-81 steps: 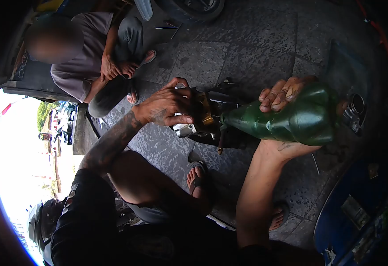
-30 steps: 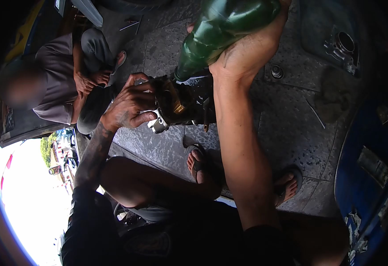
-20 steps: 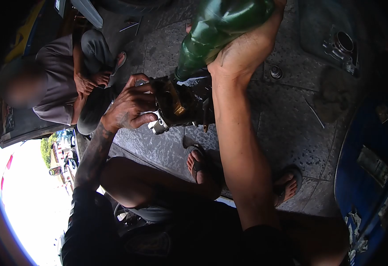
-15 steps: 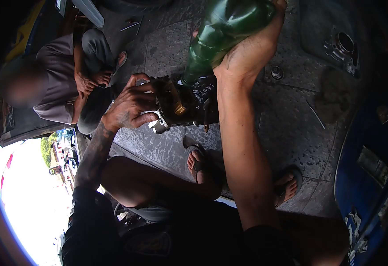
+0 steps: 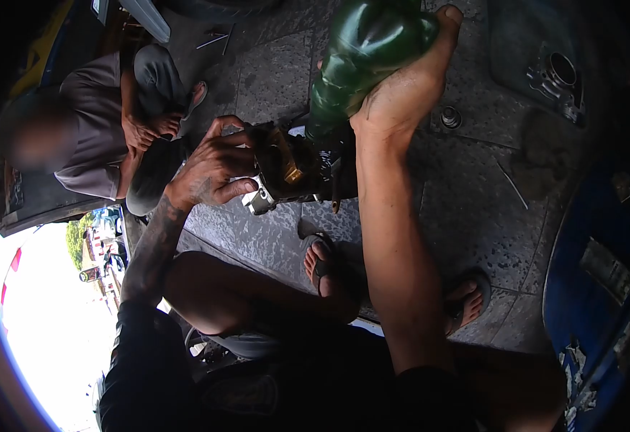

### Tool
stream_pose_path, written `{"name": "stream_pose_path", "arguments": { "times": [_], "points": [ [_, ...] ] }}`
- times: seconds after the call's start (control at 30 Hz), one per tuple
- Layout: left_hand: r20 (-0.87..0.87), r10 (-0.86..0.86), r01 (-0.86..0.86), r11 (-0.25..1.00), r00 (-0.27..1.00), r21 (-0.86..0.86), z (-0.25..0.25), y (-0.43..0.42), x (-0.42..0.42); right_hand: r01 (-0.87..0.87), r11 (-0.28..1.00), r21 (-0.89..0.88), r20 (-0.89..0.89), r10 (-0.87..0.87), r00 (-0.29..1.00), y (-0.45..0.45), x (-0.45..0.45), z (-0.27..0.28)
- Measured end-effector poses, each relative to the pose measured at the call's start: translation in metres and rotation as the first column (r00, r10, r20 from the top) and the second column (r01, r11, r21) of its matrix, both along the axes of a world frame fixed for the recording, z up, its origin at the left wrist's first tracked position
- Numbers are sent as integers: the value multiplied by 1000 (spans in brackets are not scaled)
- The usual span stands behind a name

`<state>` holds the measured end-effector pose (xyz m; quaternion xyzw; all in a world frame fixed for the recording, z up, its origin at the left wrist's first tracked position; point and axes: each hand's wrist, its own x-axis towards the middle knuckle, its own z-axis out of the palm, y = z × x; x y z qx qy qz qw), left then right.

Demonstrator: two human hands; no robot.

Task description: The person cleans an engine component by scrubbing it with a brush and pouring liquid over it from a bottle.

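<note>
My right hand (image 5: 405, 93) is wrapped round a green plastic bottle (image 5: 372, 50), which is tilted with its narrow end down. That end reaches a dark, wet-looking metal engine part (image 5: 286, 169); the bottle's mouth is hard to make out. At the left end of the engine part, my left hand (image 5: 218, 169) grips it, thumb on the near side and fingers over the far side. A brassy patch shows on top of the part, and a bright metal face shows by my thumb. My right forearm stands beside its right end.
Another person (image 5: 99, 129) sits at the left, hands together. On the paved floor (image 5: 473, 194) are a small round metal piece (image 5: 450, 117), a thin rod (image 5: 513, 185) and tools (image 5: 218, 39). A metal part with a round opening (image 5: 562, 70) lies at the right on a tray.
The green bottle has shifted slightly to the right and its narrow end has moved a little across the engine part. My left hand keeps its grip in nearly the same place.
</note>
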<state>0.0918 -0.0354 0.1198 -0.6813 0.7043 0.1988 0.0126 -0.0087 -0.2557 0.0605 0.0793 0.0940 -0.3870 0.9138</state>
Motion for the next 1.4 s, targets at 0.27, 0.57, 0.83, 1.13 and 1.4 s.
{"name": "stream_pose_path", "arguments": {
  "times": [0.27,0.57,0.83,1.13,1.4],
  "points": [
    [27,-10,10,1000,1000,8,2,0,1,13,1000,-15,-89,-14,996,3,-2,1],
    [60,30,-29,999,998,-24,0,1,5,-23,998,-53,-180,13,984,-3,-14,3],
    [76,50,-50,999,996,7,0,2,9,77,992,-100,-247,-99,964,-3,-15,5],
    [76,46,-46,999,996,-4,-2,2,9,31,999,-8,-133,-32,991,-5,-19,4],
    [80,92,-95,995,993,39,-2,4,13,-17,1000,0,-120,16,993,-3,-27,0]
  ]
}}
